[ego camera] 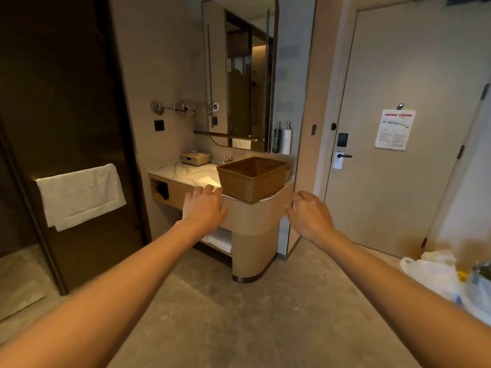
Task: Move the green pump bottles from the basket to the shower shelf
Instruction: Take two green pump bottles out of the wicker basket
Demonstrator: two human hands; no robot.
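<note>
A brown wicker basket (252,179) stands on the right end of the marble vanity counter (183,171). Its inside is hidden from this angle, so no bottles show in it. On the wall right of the mirror hangs a green pump bottle (277,138) beside a white one (287,139). Both my arms reach forward. My left hand (203,205) hovers in front of the counter's edge, left of the basket, fingers apart and empty. My right hand (309,215) is to the basket's lower right, fingers loosely curled, holding nothing. No shower shelf is visible.
A dark glass shower door (66,102) with a white towel (79,195) on its bar is at left. A tissue box (196,158) sits on the counter. The room door (398,128) is at right, with plastic bags (446,277) on the floor below it.
</note>
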